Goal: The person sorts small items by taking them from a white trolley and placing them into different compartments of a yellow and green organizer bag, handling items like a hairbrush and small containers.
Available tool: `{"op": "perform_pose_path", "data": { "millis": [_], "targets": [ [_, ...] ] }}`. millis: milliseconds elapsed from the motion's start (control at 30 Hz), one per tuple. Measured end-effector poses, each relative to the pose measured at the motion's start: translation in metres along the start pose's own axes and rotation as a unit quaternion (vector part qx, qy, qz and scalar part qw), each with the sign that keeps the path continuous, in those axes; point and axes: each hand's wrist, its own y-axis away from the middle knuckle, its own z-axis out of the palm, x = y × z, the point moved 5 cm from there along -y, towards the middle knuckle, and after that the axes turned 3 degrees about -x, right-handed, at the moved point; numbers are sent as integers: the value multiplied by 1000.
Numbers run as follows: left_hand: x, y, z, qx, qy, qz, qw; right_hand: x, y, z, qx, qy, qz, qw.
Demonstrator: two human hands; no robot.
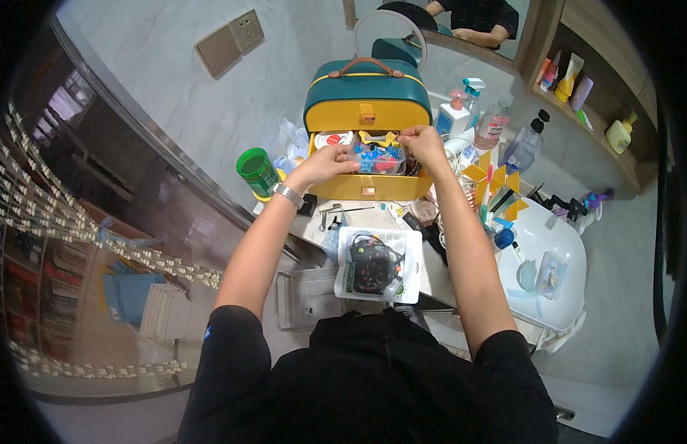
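Note:
A green and yellow case (371, 83) with a brown handle stands on the counter, its lower yellow drawer (343, 188) pulled out. At the drawer's middle is a clear plastic box (383, 170) full of small blue and red pieces. My left hand (328, 164), wearing a metal watch, grips this box by its left side. The fingers of my right hand (425, 146) are drawn together at the box's far right corner, touching a yellow piece (379, 137). Whether they pinch that piece or the rim is hidden. A white container (333, 139) sits in the drawer's left part.
Left of the case stands a green canister (257, 170). A printed pouch (379, 265) lies at the counter's front edge. Pump bottles (453, 115), a yellow organiser (507, 188) with toothbrushes and a white washbasin (560, 244) crowd the right. Bead strings (104, 236) hang at left.

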Motion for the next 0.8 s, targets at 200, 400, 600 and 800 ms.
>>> {"op": "perform_pose_path", "data": {
  "millis": [200,400,600,800],
  "targets": [
    [-19,-18,2,28,-36,-69,997,-1,19,-6,-23,83,-59,994],
    [11,-14,15,9,49,-28,998,-12,30,-1,-39,237,10,971],
    [-6,-17,4,29,-103,51,993,6,18,25,-86,260,23,961],
    [10,-3,16,144,-321,88,932,9,10,35,-79,328,40,940]
  ]
}}
